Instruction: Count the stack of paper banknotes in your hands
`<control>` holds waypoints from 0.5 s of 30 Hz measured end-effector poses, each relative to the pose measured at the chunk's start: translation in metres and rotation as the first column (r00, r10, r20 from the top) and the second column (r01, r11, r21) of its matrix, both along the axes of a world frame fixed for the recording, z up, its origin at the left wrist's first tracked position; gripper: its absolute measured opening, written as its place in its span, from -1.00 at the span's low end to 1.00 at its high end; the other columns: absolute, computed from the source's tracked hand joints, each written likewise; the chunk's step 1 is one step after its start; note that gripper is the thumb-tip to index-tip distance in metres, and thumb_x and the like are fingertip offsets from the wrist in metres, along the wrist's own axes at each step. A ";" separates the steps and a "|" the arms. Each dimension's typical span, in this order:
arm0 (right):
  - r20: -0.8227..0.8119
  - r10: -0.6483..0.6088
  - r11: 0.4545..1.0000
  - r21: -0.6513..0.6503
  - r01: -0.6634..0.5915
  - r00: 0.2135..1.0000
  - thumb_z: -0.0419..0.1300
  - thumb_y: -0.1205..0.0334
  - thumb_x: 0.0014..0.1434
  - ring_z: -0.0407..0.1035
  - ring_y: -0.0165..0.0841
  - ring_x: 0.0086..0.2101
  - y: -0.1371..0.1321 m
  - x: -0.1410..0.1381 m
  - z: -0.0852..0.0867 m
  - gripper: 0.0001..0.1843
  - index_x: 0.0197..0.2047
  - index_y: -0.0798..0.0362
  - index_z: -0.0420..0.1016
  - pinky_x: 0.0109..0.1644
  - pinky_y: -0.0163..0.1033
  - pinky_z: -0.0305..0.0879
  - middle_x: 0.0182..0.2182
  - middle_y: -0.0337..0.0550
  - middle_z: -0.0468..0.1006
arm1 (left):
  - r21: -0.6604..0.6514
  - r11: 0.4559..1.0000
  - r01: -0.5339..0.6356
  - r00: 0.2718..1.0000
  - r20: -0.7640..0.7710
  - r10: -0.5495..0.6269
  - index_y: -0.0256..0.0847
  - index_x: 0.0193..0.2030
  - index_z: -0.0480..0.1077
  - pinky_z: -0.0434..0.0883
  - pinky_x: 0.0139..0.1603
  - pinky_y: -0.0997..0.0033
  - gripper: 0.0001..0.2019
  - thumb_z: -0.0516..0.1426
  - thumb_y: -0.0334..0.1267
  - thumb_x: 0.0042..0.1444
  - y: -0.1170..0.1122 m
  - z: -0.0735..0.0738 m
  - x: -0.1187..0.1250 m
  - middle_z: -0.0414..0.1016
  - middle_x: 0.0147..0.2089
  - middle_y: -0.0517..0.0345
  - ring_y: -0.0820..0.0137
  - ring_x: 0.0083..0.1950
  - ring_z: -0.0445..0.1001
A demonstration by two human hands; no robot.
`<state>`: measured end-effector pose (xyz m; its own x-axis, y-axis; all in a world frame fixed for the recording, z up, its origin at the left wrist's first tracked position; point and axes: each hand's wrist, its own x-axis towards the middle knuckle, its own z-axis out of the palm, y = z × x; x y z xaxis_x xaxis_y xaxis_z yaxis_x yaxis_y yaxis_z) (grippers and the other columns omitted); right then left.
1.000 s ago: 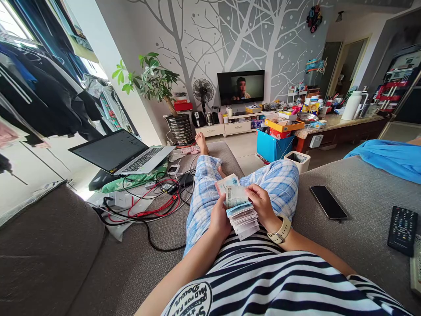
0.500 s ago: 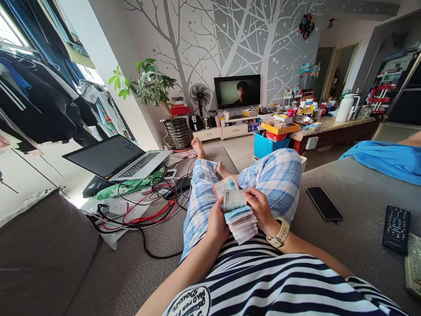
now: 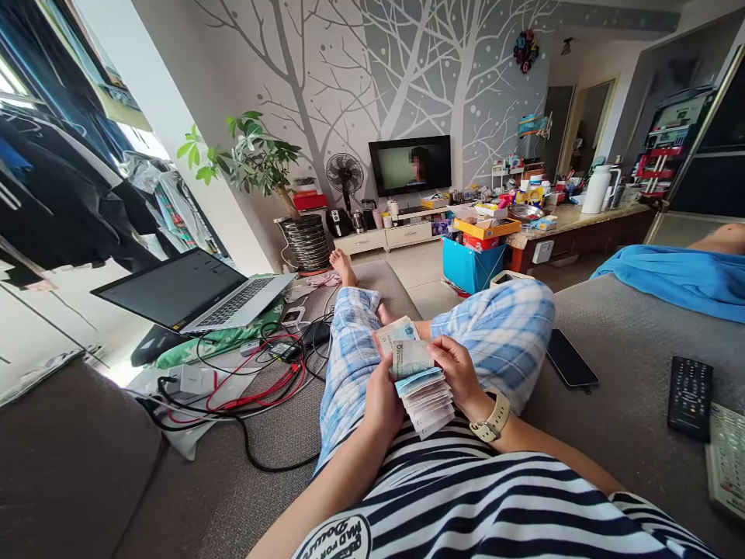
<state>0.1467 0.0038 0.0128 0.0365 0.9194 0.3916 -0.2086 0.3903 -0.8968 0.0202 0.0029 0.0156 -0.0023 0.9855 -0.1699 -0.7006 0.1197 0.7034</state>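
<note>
My left hand (image 3: 382, 397) is closed around a stack of banknotes (image 3: 427, 407) above my lap. The lower ends of the notes fan out toward my belly, with a bluish one on top. My right hand (image 3: 457, 371), with a cream watch on the wrist, pinches the corner of a greyish-green banknote (image 3: 414, 357) lying across the upper part of the stack. Beyond it, a pinkish-white note (image 3: 399, 330) with a blue round mark sticks out. My left fingers behind the stack are hidden.
On the grey sofa, an open laptop (image 3: 226, 303) and tangled cables (image 3: 273, 388) lie to my left. A phone (image 3: 571, 359), a remote control (image 3: 690, 394) and a second remote (image 3: 727, 458) are at my right. A person's leg under blue cloth (image 3: 675, 276) rests further right.
My head view has turned slightly to the right. My right knee has tipped outward, toward the phone. Both hands keep nearly the same grip on the banknotes.
</note>
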 end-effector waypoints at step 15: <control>-0.026 0.033 0.999 0.020 -0.032 0.999 0.16 0.07 0.15 0.06 -0.43 -0.52 0.003 -0.003 -0.005 -0.73 -0.48 0.05 0.33 -0.44 -0.29 0.01 -0.57 -0.33 0.22 | 0.015 1.000 0.018 0.999 -0.046 -0.017 -0.30 -0.28 0.47 0.49 -0.19 0.28 -0.80 0.22 -0.28 -0.07 -0.001 -0.002 -0.003 0.60 -0.32 0.05 0.20 -0.23 0.58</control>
<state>0.1433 0.0072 0.0083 0.0174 0.9125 0.4087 -0.2453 0.4002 -0.8830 0.0176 0.0017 0.0134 0.0075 0.9879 -0.1548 -0.6655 0.1205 0.7366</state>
